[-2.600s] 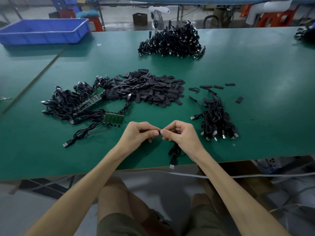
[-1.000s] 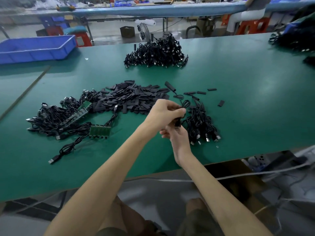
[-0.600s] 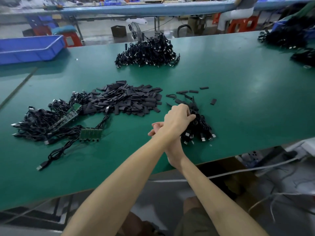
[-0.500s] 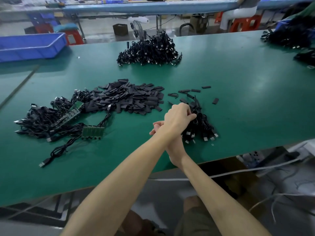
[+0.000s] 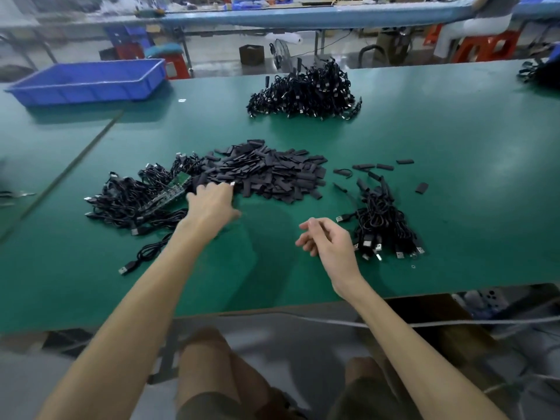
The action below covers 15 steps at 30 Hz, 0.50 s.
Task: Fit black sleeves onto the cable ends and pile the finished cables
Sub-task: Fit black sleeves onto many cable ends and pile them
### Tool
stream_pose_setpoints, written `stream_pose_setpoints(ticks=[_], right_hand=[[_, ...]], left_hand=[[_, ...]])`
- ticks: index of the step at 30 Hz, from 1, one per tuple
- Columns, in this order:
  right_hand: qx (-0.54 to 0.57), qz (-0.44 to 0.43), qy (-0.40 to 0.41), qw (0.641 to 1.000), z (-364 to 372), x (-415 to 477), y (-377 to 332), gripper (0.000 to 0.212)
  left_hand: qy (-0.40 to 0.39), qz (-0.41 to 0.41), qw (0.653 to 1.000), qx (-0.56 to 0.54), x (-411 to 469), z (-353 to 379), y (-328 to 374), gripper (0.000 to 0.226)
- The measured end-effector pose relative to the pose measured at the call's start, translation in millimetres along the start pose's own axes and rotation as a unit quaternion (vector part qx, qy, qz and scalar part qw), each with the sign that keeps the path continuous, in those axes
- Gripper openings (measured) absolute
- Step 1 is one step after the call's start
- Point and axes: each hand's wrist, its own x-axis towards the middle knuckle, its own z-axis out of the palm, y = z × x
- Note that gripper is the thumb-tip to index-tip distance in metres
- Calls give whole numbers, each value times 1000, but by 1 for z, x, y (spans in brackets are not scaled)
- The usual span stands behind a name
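A heap of flat black sleeves point(image 5: 266, 172) lies mid-table. To its left sprawls a tangle of black cables with green circuit boards point(image 5: 142, 198). A small pile of black cables with USB plugs point(image 5: 383, 225) sits to the right. My left hand point(image 5: 212, 204) is stretched out, fingers spread, at the near left edge of the sleeve heap, over the cable tangle's edge; it holds nothing that I can see. My right hand point(image 5: 325, 239) hovers just left of the small pile, fingers loosely curled and empty.
A bigger mound of black cables point(image 5: 304, 92) lies at the far side of the green table point(image 5: 454, 177). A blue plastic bin point(image 5: 88, 81) stands far left. A few loose sleeves point(image 5: 385, 166) lie beyond the small pile. The table's front edge runs just below my wrists.
Both hands were together at the small right pile setting a cable down. They have parted: the left has swung left to the sleeve heap, the right has drawn back empty.
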Motion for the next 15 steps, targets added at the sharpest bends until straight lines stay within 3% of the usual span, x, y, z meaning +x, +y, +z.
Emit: stream_pose_setpoints(ticks=[2,4,8,15], right_hand=[[-2,0,-4,1000,1,-1,-1,26],[-1,2,-3,1000,2,-1,-1,28],[-3,0,-1,1000,1,-2,-2,27],[-67,-23,-70,995,4,-4,-4,10]], left_hand=[[-56,-36,997,30,-3,-4,-25,40],[-75,-31,997,-12,-7,-5,-40,40],[-27,16,994,-108,-17,1,-44,38],[-65,116,928,-348,-38,18,-7,23]])
